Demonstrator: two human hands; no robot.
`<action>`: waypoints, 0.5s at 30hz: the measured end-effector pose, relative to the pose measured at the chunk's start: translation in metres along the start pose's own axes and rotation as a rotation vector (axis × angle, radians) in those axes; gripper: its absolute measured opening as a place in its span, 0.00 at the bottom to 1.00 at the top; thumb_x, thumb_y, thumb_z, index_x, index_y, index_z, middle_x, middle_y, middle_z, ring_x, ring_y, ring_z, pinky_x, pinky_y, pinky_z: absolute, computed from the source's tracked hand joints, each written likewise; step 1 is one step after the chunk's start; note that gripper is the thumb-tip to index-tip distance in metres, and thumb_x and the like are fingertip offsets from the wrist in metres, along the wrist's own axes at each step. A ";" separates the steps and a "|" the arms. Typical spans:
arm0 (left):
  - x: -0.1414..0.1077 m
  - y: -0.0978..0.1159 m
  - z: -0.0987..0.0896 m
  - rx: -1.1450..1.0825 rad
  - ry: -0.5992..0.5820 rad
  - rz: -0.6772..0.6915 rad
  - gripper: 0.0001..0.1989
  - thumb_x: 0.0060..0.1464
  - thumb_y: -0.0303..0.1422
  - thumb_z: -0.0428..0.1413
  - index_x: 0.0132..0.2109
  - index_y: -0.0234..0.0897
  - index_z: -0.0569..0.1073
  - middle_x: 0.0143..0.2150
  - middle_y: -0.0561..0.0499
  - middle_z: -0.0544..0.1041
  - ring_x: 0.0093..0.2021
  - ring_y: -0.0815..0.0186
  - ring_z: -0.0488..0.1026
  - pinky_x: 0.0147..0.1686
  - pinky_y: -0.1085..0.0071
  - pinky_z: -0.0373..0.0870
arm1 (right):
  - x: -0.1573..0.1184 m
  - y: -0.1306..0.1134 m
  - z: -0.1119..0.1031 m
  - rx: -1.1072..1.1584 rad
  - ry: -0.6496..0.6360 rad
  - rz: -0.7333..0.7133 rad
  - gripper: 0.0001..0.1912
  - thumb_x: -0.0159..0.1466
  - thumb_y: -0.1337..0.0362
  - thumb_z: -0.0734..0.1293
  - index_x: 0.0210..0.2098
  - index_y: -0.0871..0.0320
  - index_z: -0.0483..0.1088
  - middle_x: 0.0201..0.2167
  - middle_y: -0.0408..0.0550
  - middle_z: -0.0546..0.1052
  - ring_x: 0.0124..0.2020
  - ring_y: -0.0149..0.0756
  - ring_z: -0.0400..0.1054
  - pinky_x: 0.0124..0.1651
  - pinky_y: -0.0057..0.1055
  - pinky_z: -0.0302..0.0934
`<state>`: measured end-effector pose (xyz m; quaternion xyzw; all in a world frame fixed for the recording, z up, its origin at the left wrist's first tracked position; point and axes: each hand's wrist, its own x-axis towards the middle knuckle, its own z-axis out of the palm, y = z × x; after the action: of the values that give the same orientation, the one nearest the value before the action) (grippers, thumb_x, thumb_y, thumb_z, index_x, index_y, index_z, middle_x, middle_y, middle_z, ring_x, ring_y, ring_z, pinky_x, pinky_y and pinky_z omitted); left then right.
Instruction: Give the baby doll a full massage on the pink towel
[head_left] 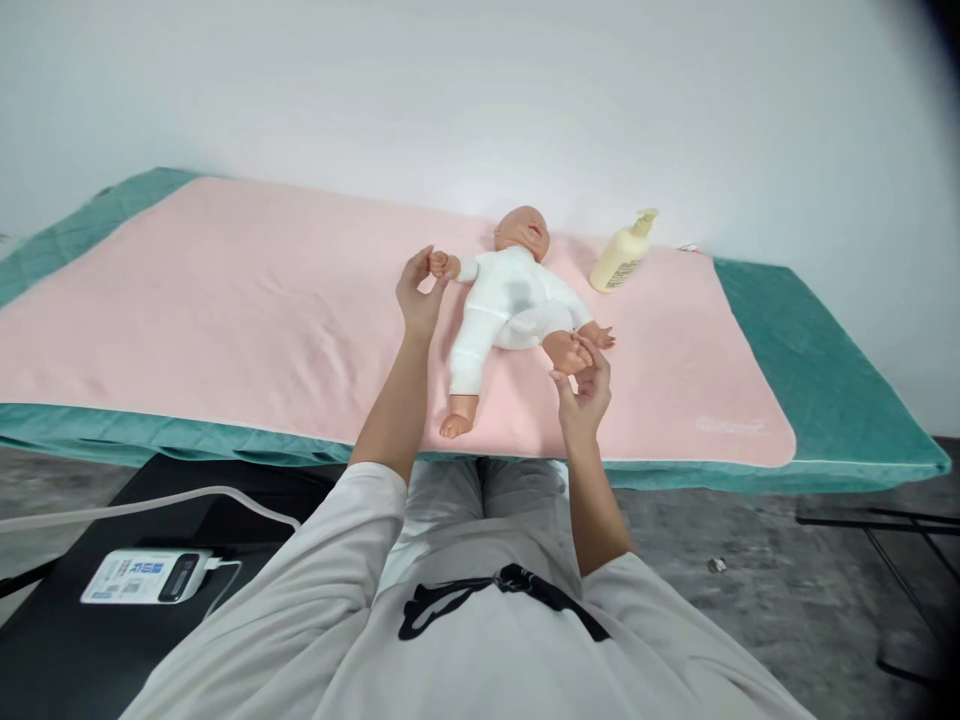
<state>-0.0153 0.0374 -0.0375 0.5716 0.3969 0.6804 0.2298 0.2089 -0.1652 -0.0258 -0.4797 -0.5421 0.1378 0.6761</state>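
A baby doll (510,290) with a white cloth body lies on its back on a pink mat (247,310), its head toward the wall. My left hand (421,292) is closed around the doll's hand at the end of its outstretched arm. My right hand (586,392) grips the doll's foot, with that leg bent and lifted across toward the doll's other hand. The doll's other leg lies straight, its bare foot near the mat's front edge. A greyish patch shows on the doll's belly.
A cream pump bottle (621,258) stands on the mat right of the doll's head. Green quilted cloth (825,370) covers the table beneath. A white power bank (146,577) with a cable lies on a black surface at lower left. Behind the table rises a white wall (420,100).
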 end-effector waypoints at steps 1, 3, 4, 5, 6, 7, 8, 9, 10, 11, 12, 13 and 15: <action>0.001 -0.004 -0.002 0.004 0.028 -0.017 0.29 0.50 0.47 0.65 0.56 0.40 0.72 0.56 0.44 0.76 0.57 0.58 0.74 0.58 0.63 0.71 | -0.005 -0.002 -0.003 -0.008 0.002 -0.010 0.32 0.59 0.56 0.74 0.60 0.54 0.64 0.58 0.55 0.73 0.62 0.45 0.67 0.64 0.45 0.65; 0.003 -0.010 -0.007 0.007 0.081 -0.043 0.29 0.50 0.45 0.65 0.56 0.41 0.72 0.56 0.44 0.76 0.56 0.59 0.74 0.57 0.64 0.71 | -0.016 -0.006 -0.010 -0.035 -0.002 -0.027 0.33 0.58 0.58 0.75 0.61 0.53 0.64 0.58 0.54 0.73 0.61 0.44 0.68 0.63 0.44 0.67; 0.003 -0.013 -0.009 0.007 0.105 -0.056 0.28 0.50 0.43 0.66 0.56 0.41 0.72 0.55 0.44 0.76 0.55 0.59 0.75 0.56 0.64 0.71 | -0.023 -0.007 -0.013 -0.056 -0.009 -0.033 0.33 0.58 0.59 0.75 0.61 0.53 0.65 0.58 0.54 0.73 0.61 0.44 0.69 0.62 0.43 0.67; 0.004 -0.016 -0.012 0.008 0.127 -0.074 0.28 0.50 0.42 0.66 0.56 0.40 0.72 0.55 0.44 0.76 0.54 0.60 0.76 0.56 0.64 0.72 | -0.030 -0.008 -0.017 -0.082 -0.018 -0.034 0.33 0.59 0.60 0.74 0.61 0.53 0.65 0.58 0.53 0.73 0.60 0.43 0.70 0.62 0.43 0.68; 0.004 -0.019 -0.014 0.013 0.147 -0.100 0.27 0.50 0.40 0.66 0.56 0.40 0.72 0.54 0.44 0.77 0.53 0.60 0.76 0.56 0.64 0.72 | -0.038 -0.008 -0.020 -0.116 -0.030 -0.033 0.32 0.59 0.61 0.74 0.61 0.52 0.65 0.58 0.53 0.74 0.60 0.42 0.70 0.62 0.42 0.68; 0.004 -0.022 -0.017 0.022 0.169 -0.133 0.26 0.49 0.38 0.66 0.56 0.40 0.72 0.52 0.44 0.78 0.52 0.60 0.77 0.55 0.64 0.72 | -0.045 -0.008 -0.023 -0.158 -0.041 -0.032 0.32 0.60 0.61 0.73 0.62 0.52 0.64 0.58 0.52 0.74 0.60 0.41 0.70 0.62 0.41 0.68; 0.004 -0.025 -0.020 0.037 0.191 -0.171 0.25 0.49 0.36 0.66 0.55 0.39 0.72 0.51 0.44 0.78 0.51 0.60 0.77 0.56 0.63 0.72 | -0.053 -0.008 -0.026 -0.206 -0.052 -0.040 0.32 0.60 0.62 0.73 0.62 0.51 0.64 0.58 0.51 0.74 0.59 0.41 0.71 0.62 0.41 0.69; 0.004 -0.027 -0.022 0.057 0.208 -0.210 0.24 0.49 0.35 0.65 0.53 0.39 0.73 0.49 0.44 0.79 0.51 0.59 0.78 0.56 0.62 0.71 | -0.059 -0.008 -0.028 -0.254 -0.065 -0.062 0.33 0.61 0.62 0.73 0.63 0.51 0.63 0.58 0.51 0.74 0.59 0.40 0.72 0.61 0.40 0.70; 0.004 -0.029 -0.025 0.082 0.222 -0.246 0.22 0.49 0.34 0.65 0.52 0.38 0.73 0.48 0.44 0.79 0.51 0.59 0.77 0.56 0.62 0.71 | -0.066 -0.007 -0.031 -0.300 -0.078 -0.095 0.33 0.61 0.63 0.73 0.64 0.50 0.63 0.58 0.50 0.75 0.58 0.40 0.72 0.60 0.39 0.71; 0.004 -0.032 -0.028 0.113 0.231 -0.277 0.20 0.49 0.34 0.64 0.50 0.38 0.74 0.48 0.44 0.79 0.52 0.59 0.77 0.57 0.61 0.70 | -0.071 -0.006 -0.032 -0.339 -0.092 -0.132 0.34 0.61 0.63 0.73 0.65 0.49 0.62 0.58 0.49 0.75 0.57 0.40 0.73 0.59 0.38 0.72; 0.003 -0.034 -0.032 0.151 0.235 -0.305 0.18 0.49 0.34 0.64 0.47 0.38 0.74 0.48 0.44 0.79 0.52 0.58 0.77 0.57 0.60 0.69 | -0.076 -0.004 -0.034 -0.373 -0.105 -0.170 0.35 0.61 0.64 0.73 0.65 0.49 0.61 0.58 0.49 0.75 0.56 0.40 0.74 0.58 0.37 0.72; 0.003 -0.035 -0.035 0.196 0.240 -0.332 0.16 0.48 0.34 0.64 0.46 0.38 0.74 0.48 0.43 0.79 0.53 0.57 0.76 0.58 0.59 0.68 | -0.080 -0.001 -0.034 -0.401 -0.113 -0.203 0.35 0.61 0.64 0.72 0.66 0.49 0.60 0.58 0.48 0.75 0.56 0.39 0.74 0.57 0.37 0.73; 0.002 -0.039 -0.043 0.253 0.224 -0.364 0.14 0.47 0.34 0.64 0.42 0.38 0.74 0.47 0.42 0.78 0.53 0.55 0.75 0.59 0.55 0.66 | -0.087 0.005 -0.034 -0.453 -0.111 -0.250 0.36 0.62 0.64 0.72 0.67 0.49 0.58 0.58 0.48 0.75 0.54 0.39 0.75 0.55 0.36 0.74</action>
<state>-0.0627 0.0498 -0.0689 0.4356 0.5985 0.6319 0.2298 0.2078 -0.2411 -0.0802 -0.5399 -0.6502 -0.0456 0.5326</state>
